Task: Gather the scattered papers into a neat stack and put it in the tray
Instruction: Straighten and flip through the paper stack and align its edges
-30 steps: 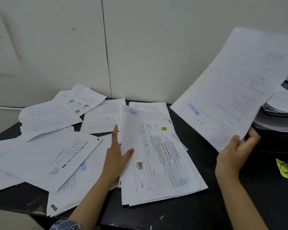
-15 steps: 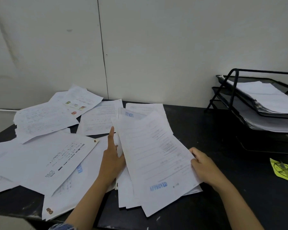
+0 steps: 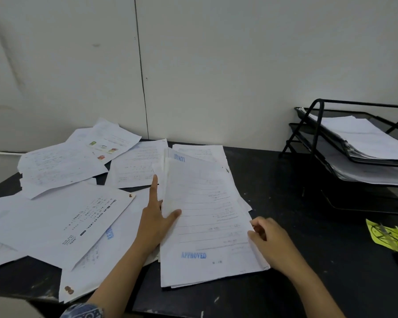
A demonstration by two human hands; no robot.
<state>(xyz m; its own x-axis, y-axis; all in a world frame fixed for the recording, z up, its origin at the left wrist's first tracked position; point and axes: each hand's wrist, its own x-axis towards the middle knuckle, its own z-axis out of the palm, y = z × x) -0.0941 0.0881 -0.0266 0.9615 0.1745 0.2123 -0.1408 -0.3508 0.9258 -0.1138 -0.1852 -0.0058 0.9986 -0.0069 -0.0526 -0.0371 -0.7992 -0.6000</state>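
Partway through, by the look of it: a loose stack [image 3: 207,223] has formed at the middle of the black desk [image 3: 308,260], its top sheet stamped APPROVED, edges ragged and fanned at the far end. Plenty left, though. Scattered papers [image 3: 62,216] lie overlapping across the left side, a sheet with small coloured pictures [image 3: 106,143] sits back by the wall, and none of this pile is in the wire tray [image 3: 317,125], which stands well apart at the right with paper on both tiers. The left hand [image 3: 156,216] lies along the stack's left edge, index finger straight, thumb pressing on the top sheet, fingers relaxed rather than gripping. The right hand [image 3: 269,239] meets the right edge, fingers curled; whether they pinch the sheets or just nudge them cannot be told. Squaring up seems the job in hand.
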